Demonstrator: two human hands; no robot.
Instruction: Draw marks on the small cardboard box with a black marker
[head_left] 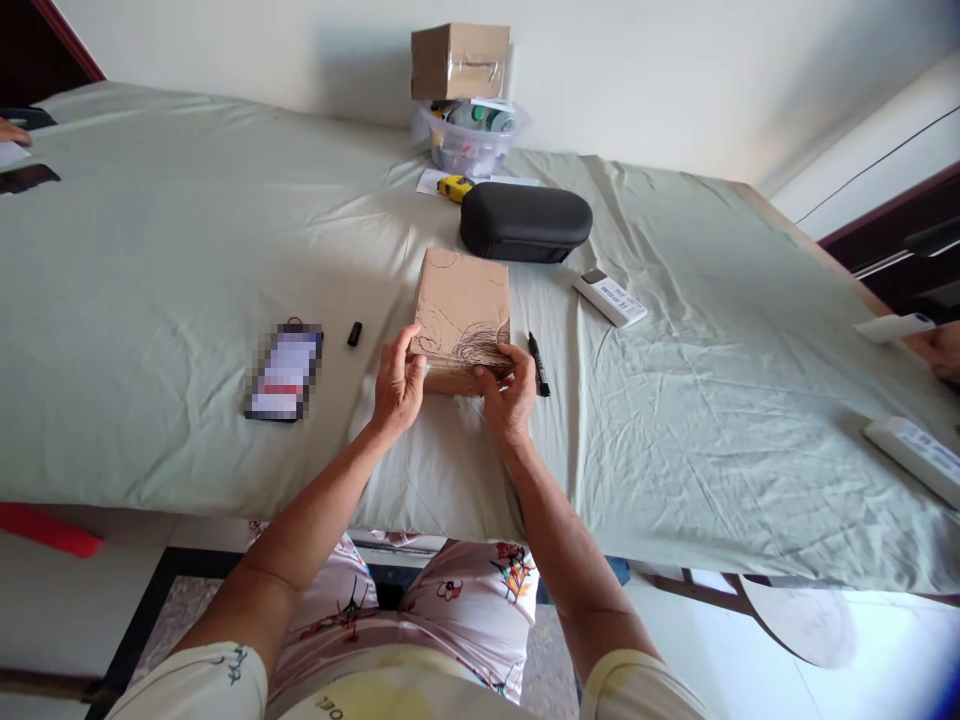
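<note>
Between my two hands stands a small cardboard box (pixel 465 295) with black scribbled loops on its top, densest near the front right. My left hand (pixel 397 385) grips its front left corner, thumb on the near edge and fingers along the side. At the front right, my right hand (pixel 511 395) has thumb and fingers closed on the edge over the scribbles. An uncapped black marker (pixel 538 365) lies just right of the box, beside my right hand. Its black cap (pixel 355 334) rests on the cloth to the left.
A phone (pixel 283 372) lies at left on the green cloth (pixel 187 250). Behind the box are a black case (pixel 525 221), a yellow tape measure (pixel 454 188) and a plastic basket (pixel 469 150) under another carton (pixel 460 62). A white device (pixel 611 298) lies right. Other people's hands show at both edges.
</note>
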